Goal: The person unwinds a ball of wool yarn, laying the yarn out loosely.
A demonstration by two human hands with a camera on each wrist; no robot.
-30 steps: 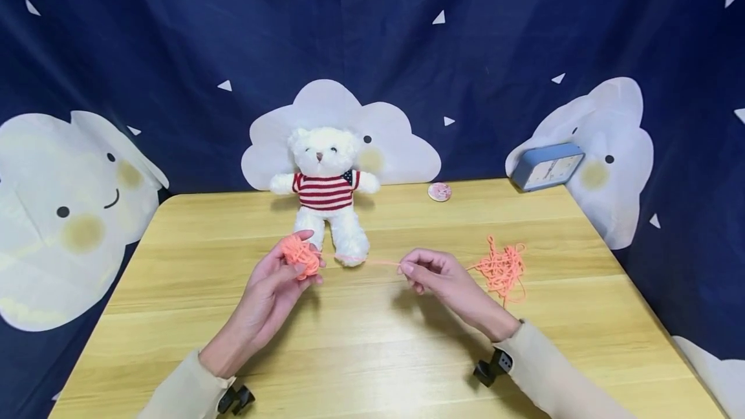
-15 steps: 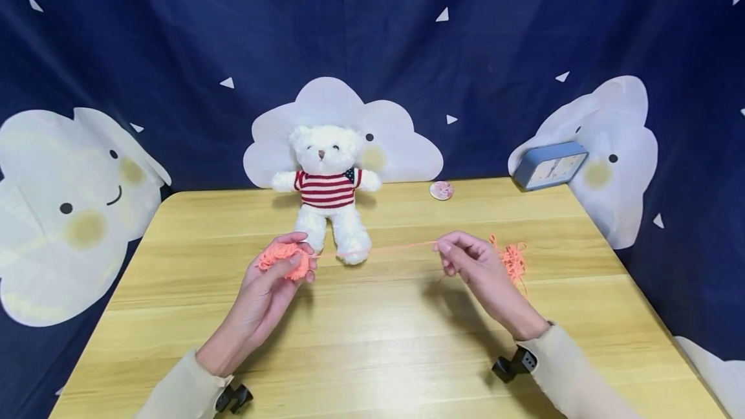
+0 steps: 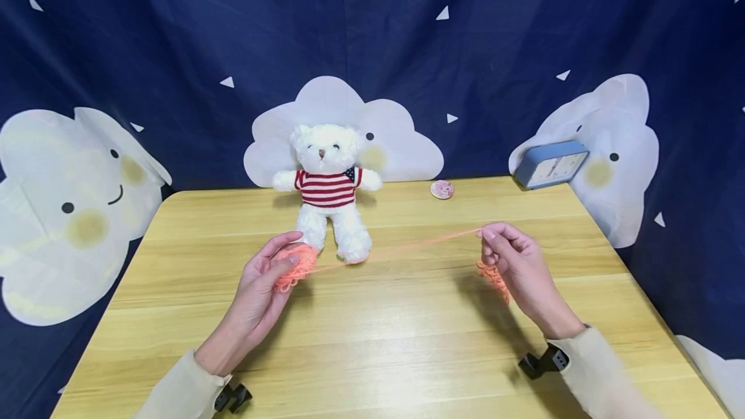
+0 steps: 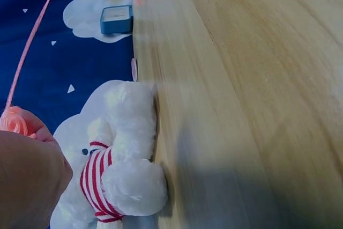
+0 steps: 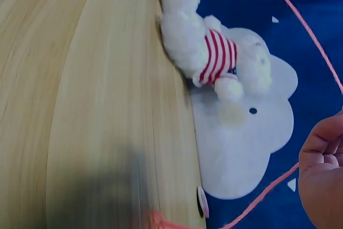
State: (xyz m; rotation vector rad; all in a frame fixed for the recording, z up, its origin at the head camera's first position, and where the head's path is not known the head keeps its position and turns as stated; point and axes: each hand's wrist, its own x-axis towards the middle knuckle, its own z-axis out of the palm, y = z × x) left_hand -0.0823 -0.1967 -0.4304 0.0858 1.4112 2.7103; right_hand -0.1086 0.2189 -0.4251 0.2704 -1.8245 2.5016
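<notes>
In the head view my left hand (image 3: 259, 290) grips a small ball of orange yarn (image 3: 297, 266), thumb laid over it. A strand of yarn (image 3: 431, 240) stretches from the ball to my right hand (image 3: 524, 273), whose thumb and fingertips pinch it. Beneath that hand lies a loose orange yarn heap (image 3: 493, 280), partly hidden by the hand. In the right wrist view the yarn strand (image 5: 268, 190) runs on from the hand down to the table. The left wrist view shows the yarn ball (image 4: 15, 122) at the left edge, mostly hidden behind the hand.
A white teddy bear (image 3: 326, 173) in a striped sweater sits behind the hands on the wooden table (image 3: 372, 341). Toward the back edge lies a round pink badge (image 3: 442, 189), and a blue clock (image 3: 551, 165) stands at the back right corner. A dark blue curtain (image 3: 396, 37) hangs behind.
My right hand has moved right and away from me, lengthening the strand between the hands, and now covers more of the yarn heap. The ball has turned in my left hand, which stays nearly in place.
</notes>
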